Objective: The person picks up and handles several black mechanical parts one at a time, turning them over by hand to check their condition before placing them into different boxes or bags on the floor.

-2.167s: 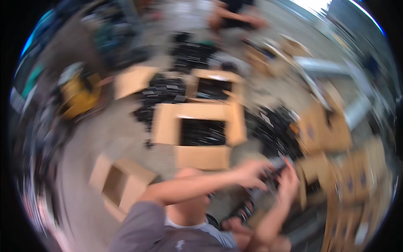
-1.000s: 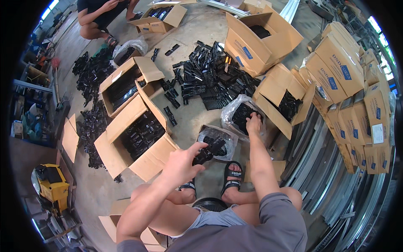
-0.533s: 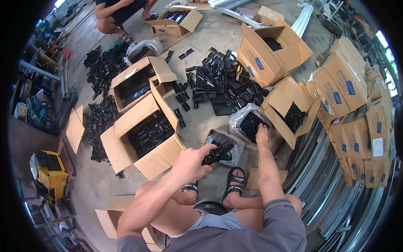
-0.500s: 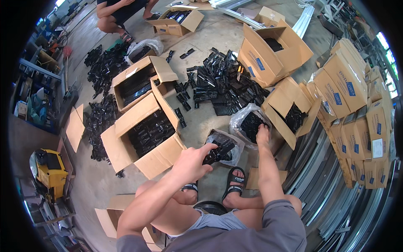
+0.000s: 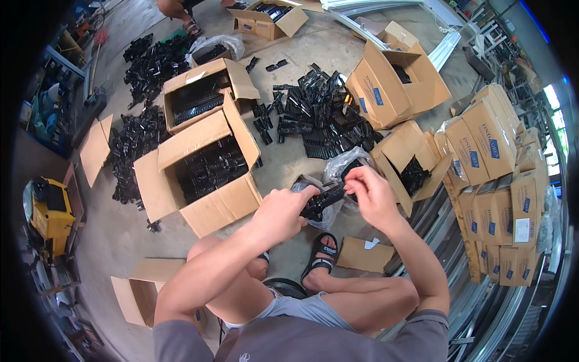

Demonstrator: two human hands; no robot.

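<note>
My left hand (image 5: 282, 211) is closed around a black plastic part (image 5: 326, 198), held out in front of my knees. Close to that part's right end, my right hand (image 5: 373, 196) is pinched; whatever its fingertips hold is too small to make out. Beneath the held part stands a small container lined with clear plastic (image 5: 331, 216), mostly hidden by my hands and the part. A second clear bag (image 5: 341, 161) with black pieces lies just beyond my right hand, partly covered by it.
A large pile of black parts (image 5: 322, 117) covers the floor ahead. Open cardboard boxes of black parts stand left (image 5: 220, 208) and right (image 5: 416, 142). Stacked cartons (image 5: 482, 145) and metal profiles lie at right. Another person's legs (image 5: 175, 9) show at the far left.
My right hand has come up out of the clear bag and moved left to the black part. My left hand still holds that part. The whole view has shifted slightly.
</note>
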